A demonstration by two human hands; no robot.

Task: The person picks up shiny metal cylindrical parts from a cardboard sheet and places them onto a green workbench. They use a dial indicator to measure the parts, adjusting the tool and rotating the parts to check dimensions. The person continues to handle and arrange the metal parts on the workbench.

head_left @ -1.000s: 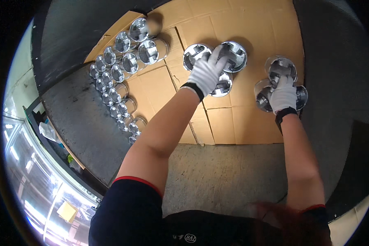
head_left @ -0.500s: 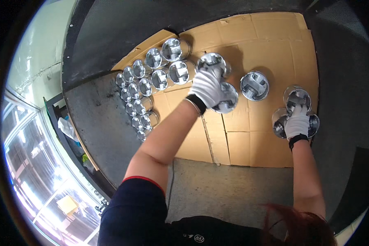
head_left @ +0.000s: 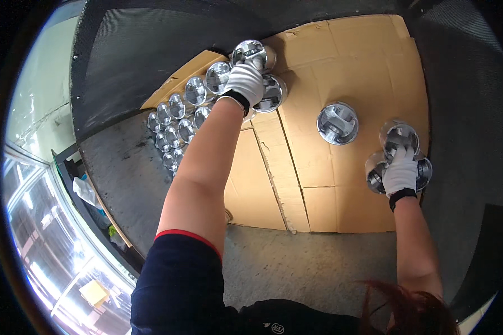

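Note:
My left hand (head_left: 245, 85), in a white glove, grips a silver piston (head_left: 248, 51) by its upper part at the far end of the piston rows. Another piston (head_left: 271, 95) sits right beside that hand, partly covered by it; whether the fingers hold it too is unclear. Over at the right, my gloved right hand (head_left: 401, 173) has its fingers closed on a piston (head_left: 399, 135). Two more pistons flank the right hand, one on its left (head_left: 375, 174) and one on its right (head_left: 425, 172). A single piston (head_left: 338, 123) stands alone between my hands.
Brown cardboard (head_left: 369, 61) with creases and a slit lies under the pistons. Rows of several pistons (head_left: 195, 91) run along its left side, partly behind my left forearm. Dark panels (head_left: 167, 33) border the far side; a grey surface (head_left: 285, 257) lies nearer me.
My left hand has moved left and away from me, carrying two pistons to the end of the rows. My right hand stays at its group of pistons.

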